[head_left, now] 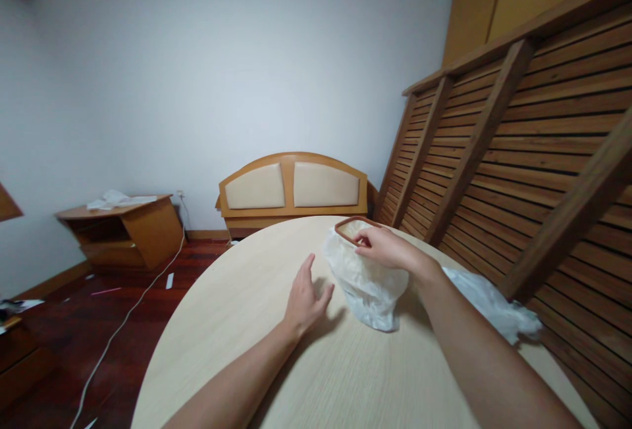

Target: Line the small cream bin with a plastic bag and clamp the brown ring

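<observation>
Lightly, right hand [384, 248] pinches crinkly plastic bag [368, 287] at brown rim [345, 224].

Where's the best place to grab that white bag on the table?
Probably at its top edge, where the bag wraps the stiff brown rim; the right hand pinches there, coming from the right. Lower down it is loose, crumpled film that would likely slip.

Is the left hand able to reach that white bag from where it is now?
Probably yes. The left hand is open just beside the white bag, with only bare table between them. The right hand grips the brown rim farther back, out of the way.
</observation>
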Demonstrator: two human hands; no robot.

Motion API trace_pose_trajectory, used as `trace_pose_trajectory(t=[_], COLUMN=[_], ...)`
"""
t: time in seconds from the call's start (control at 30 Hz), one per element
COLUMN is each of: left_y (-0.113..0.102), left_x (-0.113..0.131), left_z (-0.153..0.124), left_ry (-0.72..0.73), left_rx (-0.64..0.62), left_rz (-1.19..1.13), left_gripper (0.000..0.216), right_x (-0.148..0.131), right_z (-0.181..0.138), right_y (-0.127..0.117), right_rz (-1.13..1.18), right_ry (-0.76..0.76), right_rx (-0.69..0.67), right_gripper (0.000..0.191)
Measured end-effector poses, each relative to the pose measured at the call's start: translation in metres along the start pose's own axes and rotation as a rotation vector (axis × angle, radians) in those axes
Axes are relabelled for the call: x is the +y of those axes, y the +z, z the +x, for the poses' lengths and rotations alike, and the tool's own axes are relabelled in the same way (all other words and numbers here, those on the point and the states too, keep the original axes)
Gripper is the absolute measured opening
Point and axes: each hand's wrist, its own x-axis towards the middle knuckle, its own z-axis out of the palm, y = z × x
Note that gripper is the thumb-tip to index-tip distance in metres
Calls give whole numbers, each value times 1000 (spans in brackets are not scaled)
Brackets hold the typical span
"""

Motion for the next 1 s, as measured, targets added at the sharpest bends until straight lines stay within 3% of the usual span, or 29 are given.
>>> trace_pose_trajectory(t=[0.1, 0.2, 0.3, 0.4, 0.6, 0.77, 1.0], left_y=[0, -3, -5, -4, -6, -18, -27], left_x=[5, 12, 21, 32, 45, 52, 53], left_z=[-3, -7, -12, -16, -17, -15, -19], left_ry=[36, 43, 21, -41, -39, 97, 160], left_rx=[174, 220, 175, 156, 206, 230, 200], left_rz=[-107, -183, -203, -236, -420, -463, -560], left_gripper=[86, 92, 88, 79, 62, 44, 45], right_x=[-29, -48, -52, -45, -37, -42, -45], right_z=[-21, -36, -38, -34, -33, -40, -44], right_y=[-19, -33, -32, -18, -6, -20, -22], right_rz=[202, 259, 238, 161, 117, 98, 151], right_ry=[-110, -167, -211, -188, -106, -119, -155], right_rx=[-223, -255, -118, 38, -111, -192, -224], right_gripper=[24, 32, 45, 72, 105, 98, 97])
